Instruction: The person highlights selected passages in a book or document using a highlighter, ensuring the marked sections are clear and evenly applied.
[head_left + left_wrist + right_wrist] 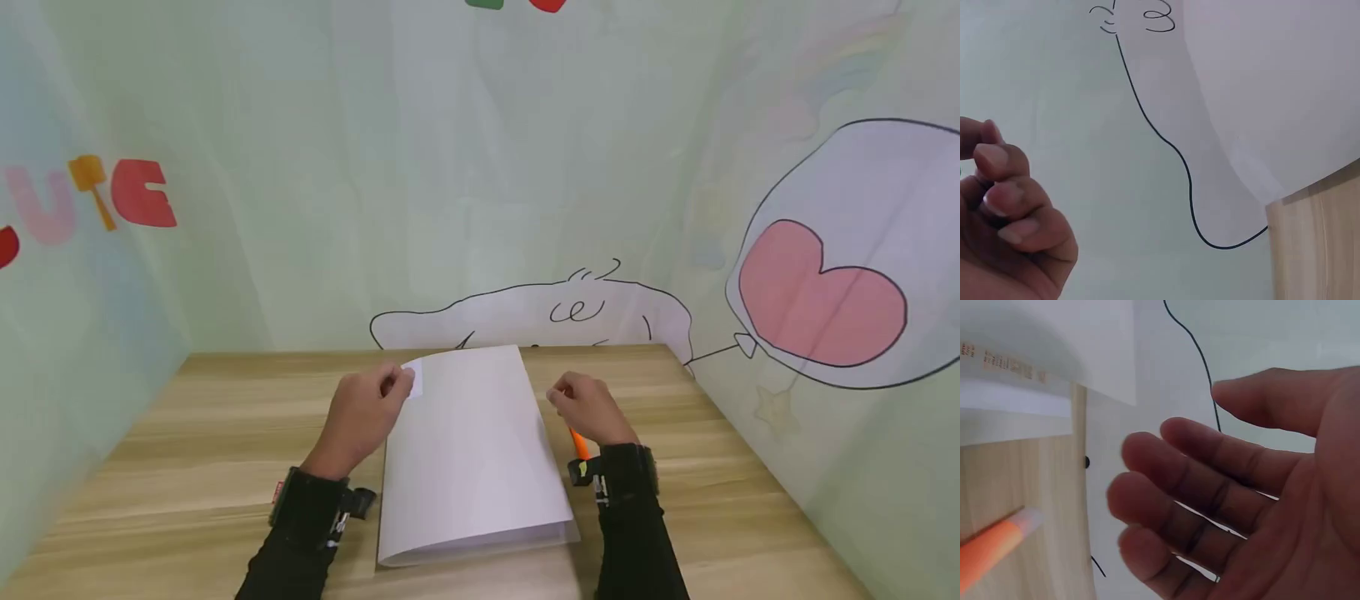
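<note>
A large white folded sheet or thin booklet [468, 450] lies on the wooden table, its near edge bowed up. A small pale rectangle [416, 379] sits at its upper left corner. Right beside that corner is my left hand [367, 417], its fingers [1029, 231] loosely curled with nothing visible in them; its thumb is mostly hidden in the left wrist view. My right hand [592, 410] hovers by the sheet's right edge, fingers [1147, 500] relaxed and thumb apart, holding nothing. Below it lies an orange pen-like thing [991, 550] with a greyish end.
The wooden table [187, 450] meets a pale curtain [300, 208] with cartoon drawings at the back and sides. A small red item [277, 491] shows partly beside my left wrist. Reddish print [1004, 361] runs along an inner layer of the sheet.
</note>
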The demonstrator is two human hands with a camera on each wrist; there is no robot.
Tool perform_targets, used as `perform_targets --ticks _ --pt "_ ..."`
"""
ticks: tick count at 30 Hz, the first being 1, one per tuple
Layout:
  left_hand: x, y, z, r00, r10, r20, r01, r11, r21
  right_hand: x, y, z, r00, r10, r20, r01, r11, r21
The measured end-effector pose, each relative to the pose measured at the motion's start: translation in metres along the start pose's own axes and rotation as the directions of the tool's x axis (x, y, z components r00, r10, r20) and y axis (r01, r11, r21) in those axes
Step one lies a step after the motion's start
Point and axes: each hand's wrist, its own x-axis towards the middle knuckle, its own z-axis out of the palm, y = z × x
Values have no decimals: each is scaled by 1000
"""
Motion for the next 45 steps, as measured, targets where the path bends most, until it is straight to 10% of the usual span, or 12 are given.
perform_targets --ticks 9,24,34,45 --pt "-1 4 -5 1000 -17 -7 17 999 -34 0 0 13 988 62 143 -63 998 1" --pt "-4 18 0 969 -27 246 44 997 -62 -17 -29 -13 986 -81 143 58 986 158" --pt "-10 40 -20 950 20 310 20 992 -127 -35 -85 -9 938 -297 181 169 844 509" --pt "-13 47 -46 951 -78 298 167 943 -288 -52 -131 36 847 -486 217 280 754 594"
